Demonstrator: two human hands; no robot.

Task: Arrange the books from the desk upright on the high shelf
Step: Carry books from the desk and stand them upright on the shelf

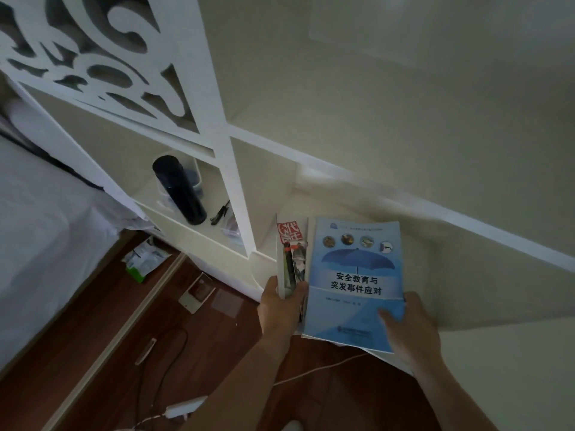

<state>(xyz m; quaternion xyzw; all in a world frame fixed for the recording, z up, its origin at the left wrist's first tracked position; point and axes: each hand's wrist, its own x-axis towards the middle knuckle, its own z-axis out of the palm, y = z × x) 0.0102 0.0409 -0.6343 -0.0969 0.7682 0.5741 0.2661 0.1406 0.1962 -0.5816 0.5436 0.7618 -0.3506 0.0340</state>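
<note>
Cream walls and a white shelf unit (239,194) with a scroll-cut panel fill the head view, which is tilted and dim. Taking the blue book (354,284) as landmark: it is held up in front of the lower part of the unit, cover facing the camera, showing an umbrella picture and Chinese lettering. The right hand (410,328) grips its lower right corner, thumb lying on the cover and the other fingers hidden behind it. Just left of the blue book, touching it, stand thinner books (292,256), one with a red-and-white cover; the left hand (280,303) clasps their lower edge, thumb on the near side and fingers curled round them. Up and left of the blue book, a dark flask (179,189) stands in an open compartment of the unit, with a black clip (220,212) beside it. Below the blue book lies the dark wood tabletop (186,331), carrying a white cable (314,370), a black cable (169,346) and some small packets (143,258). Far left of it is white bedding (40,237).
</note>
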